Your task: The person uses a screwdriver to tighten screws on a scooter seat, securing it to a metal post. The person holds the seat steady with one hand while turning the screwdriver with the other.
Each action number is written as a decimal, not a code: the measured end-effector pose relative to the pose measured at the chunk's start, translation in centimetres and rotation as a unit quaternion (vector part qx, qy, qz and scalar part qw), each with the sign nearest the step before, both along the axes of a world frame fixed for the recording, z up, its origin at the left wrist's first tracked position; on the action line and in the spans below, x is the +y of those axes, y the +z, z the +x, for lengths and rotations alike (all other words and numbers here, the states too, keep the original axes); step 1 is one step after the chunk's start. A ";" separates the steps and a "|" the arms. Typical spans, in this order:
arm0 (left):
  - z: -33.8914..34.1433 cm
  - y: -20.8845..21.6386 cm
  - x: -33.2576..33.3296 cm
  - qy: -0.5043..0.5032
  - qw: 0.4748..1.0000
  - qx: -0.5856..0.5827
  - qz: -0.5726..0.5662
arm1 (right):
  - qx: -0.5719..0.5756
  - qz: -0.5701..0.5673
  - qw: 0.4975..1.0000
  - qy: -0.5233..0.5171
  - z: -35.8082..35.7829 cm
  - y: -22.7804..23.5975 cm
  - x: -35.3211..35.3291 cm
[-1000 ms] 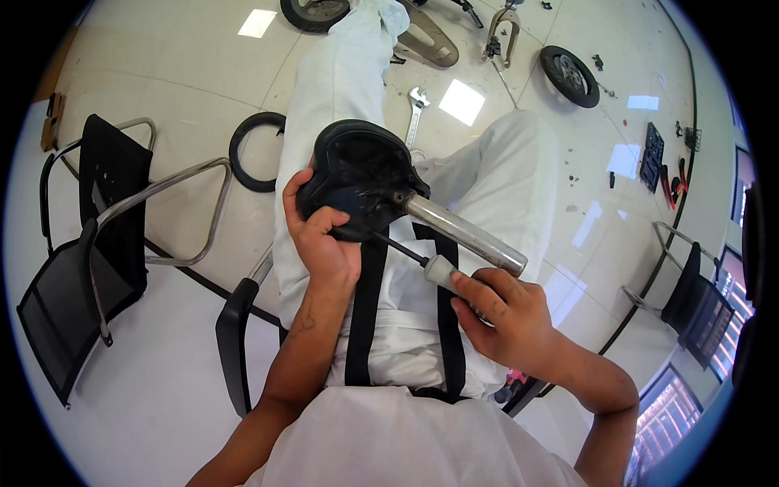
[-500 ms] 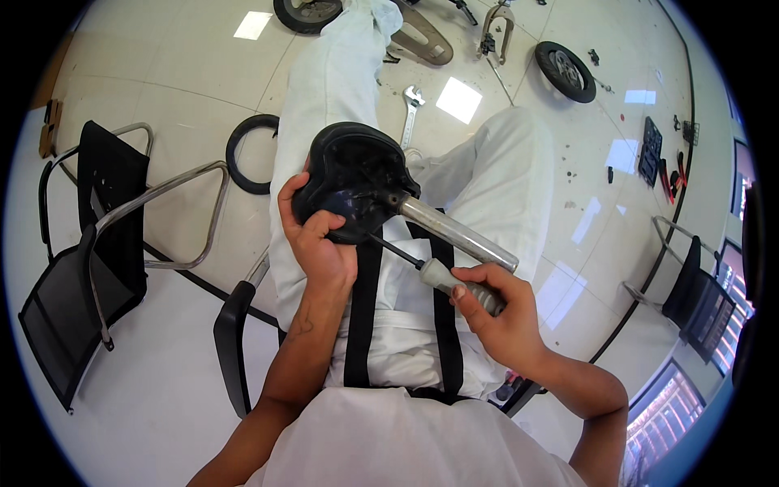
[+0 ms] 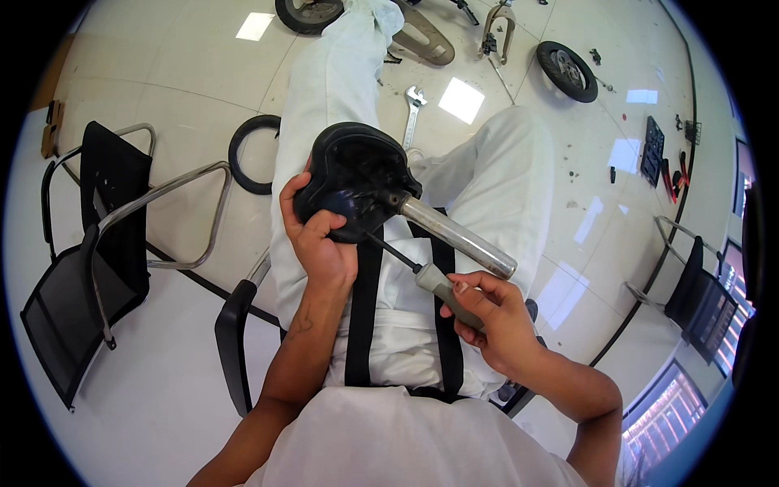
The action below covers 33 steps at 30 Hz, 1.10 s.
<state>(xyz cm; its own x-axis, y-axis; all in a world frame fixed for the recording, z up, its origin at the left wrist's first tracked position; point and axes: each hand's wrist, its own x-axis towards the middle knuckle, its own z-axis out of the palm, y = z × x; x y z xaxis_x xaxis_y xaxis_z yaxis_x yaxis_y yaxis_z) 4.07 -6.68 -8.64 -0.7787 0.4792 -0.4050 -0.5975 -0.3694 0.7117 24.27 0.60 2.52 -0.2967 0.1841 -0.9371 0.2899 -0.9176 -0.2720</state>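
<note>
A black saddle (image 3: 349, 174) is held over my lap with its hollow underside turned up. A silver seat post (image 3: 462, 237) sticks out of it toward the lower right. My left hand (image 3: 320, 243) is closed around the saddle's left edge, thumb on the underside. In my right hand (image 3: 491, 316) is a screwdriver (image 3: 434, 280) with a grey handle, gripped between thumb and fingers. Its dark shaft points up-left to the saddle's lower rim, where the tip is hidden from sight.
Across the tiled floor lie an adjustable wrench (image 3: 413, 109), a wheel (image 3: 566, 71), a loose tyre (image 3: 254, 154), a fork (image 3: 497, 32), a black tool tray (image 3: 652, 152) and red-handled pliers (image 3: 670, 180). Black mesh chairs (image 3: 114, 195) stand at the left, another chair (image 3: 699, 292) at the right.
My right hand has shifted its grip and rolled on the screwdriver handle, which has swung slightly down and left. The saddle and my left hand stay almost in place.
</note>
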 end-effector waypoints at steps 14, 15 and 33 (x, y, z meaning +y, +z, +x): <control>0.1 -0.1 0.3 0.029 0.999 -0.006 -0.017 | 0.018 0.094 0.992 0.083 1.6 -0.7 1.3; 0.2 0.0 0.3 0.031 0.999 -0.007 -0.023 | 0.023 0.173 0.972 0.160 1.7 -0.5 1.1; -0.3 0.3 0.2 0.011 1.000 -0.027 -0.005 | 0.069 0.634 0.679 0.364 1.0 -1.2 -0.4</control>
<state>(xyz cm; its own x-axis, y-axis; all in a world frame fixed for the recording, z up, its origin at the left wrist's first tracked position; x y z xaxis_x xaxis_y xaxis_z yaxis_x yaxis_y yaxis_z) 3.80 -6.49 -8.30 -0.7663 0.4578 -0.4508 -0.6264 -0.3765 0.6825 25.24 0.24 1.28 -0.8100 0.5746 -0.1170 0.4334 0.4521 -0.7796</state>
